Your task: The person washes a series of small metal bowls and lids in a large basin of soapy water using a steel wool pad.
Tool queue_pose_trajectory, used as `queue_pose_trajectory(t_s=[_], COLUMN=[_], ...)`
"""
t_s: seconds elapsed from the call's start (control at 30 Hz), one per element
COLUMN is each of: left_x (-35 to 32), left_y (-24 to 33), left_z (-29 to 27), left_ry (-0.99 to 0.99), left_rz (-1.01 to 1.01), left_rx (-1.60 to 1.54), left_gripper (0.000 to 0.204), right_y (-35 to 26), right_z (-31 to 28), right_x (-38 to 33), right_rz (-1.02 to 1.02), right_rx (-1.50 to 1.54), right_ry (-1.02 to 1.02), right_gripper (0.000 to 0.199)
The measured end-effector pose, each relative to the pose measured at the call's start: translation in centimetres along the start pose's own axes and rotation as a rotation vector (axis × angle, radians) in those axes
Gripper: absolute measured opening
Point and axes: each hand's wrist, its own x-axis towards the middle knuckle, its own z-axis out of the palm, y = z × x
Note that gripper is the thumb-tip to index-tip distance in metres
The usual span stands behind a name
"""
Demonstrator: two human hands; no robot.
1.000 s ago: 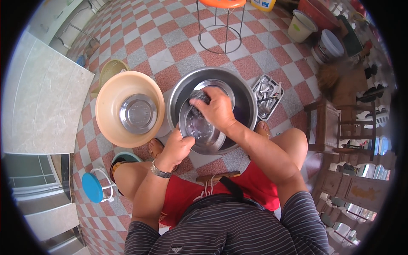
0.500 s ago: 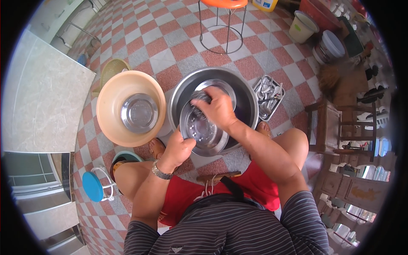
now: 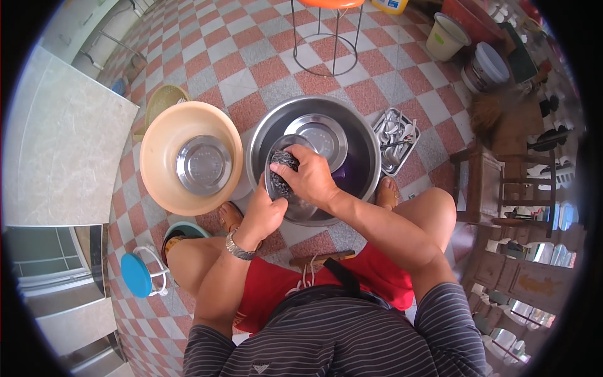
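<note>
A big steel basin (image 3: 361, 135) stands on the checkered floor in front of me, with a steel plate (image 3: 323, 135) lying in it. My left hand (image 3: 264, 213) holds a steel bowl (image 3: 271, 182) tilted on edge over the basin's near rim. My right hand (image 3: 311, 179) presses a dark wire scourer (image 3: 282, 164) into that bowl. A watch sits on my left wrist.
A beige plastic tub (image 3: 157, 157) at my left holds a steel plate (image 3: 202, 164). A tray of steel spoons (image 3: 396, 135) lies right of the basin. A stool's metal legs (image 3: 326, 38) stand beyond it, buckets (image 3: 446, 34) farther right, a wooden chair (image 3: 490, 182) at my right.
The bowl has been turned more upright in my left hand, and my right hand has moved the scourer down and toward me across it.
</note>
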Motion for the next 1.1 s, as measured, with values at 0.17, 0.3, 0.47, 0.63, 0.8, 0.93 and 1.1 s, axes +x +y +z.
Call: queue_pose_trajectory(t_s=[0.17, 0.3, 0.47, 0.63, 0.8, 0.93, 1.1], left_x=[0.1, 1.1, 2.0, 1.7, 1.8, 1.7, 1.8], left_y=[1.1, 1.2, -0.3, -0.5, -0.1, 0.1, -0.9], left_z=[-0.6, -2.2, -2.7, -2.8, -2.8, -2.6, -2.6], left_ry=[0.069, 0.213, 0.316, 0.312, 0.328, 0.309, 0.312], left_rz=[0.207, 0.088, -0.053, -0.073, -0.082, -0.092, -0.143], left_rx=[0.025, -0.118, -0.257, -0.324, -0.285, -0.241, -0.180], left_gripper=[0.063, 0.060, 0.059, 0.060, 0.061, 0.062, 0.063], right_y=[4.5, 7.4, 13.1, 12.5, 13.0, 14.8, 13.5], right_z=[-2.1, -1.7, -0.4, 0.0, 0.7, 0.2, -0.3], right_x=[2.4, 1.7, -2.1, -3.3, -5.6, -5.6, -3.4], right_rz=[0.265, 0.253, -0.023, -0.325, -0.276, 0.056, 0.275], right_rx=[-0.126, -0.315, -0.496, -0.652, -0.791, -0.919, -0.739], right_ry=[0.015, 0.007, -0.354, -0.406, -0.658, -0.681, -0.679], right_gripper=[0.045, 0.044, 0.036, 0.025, 0.021, 0.023, 0.025])
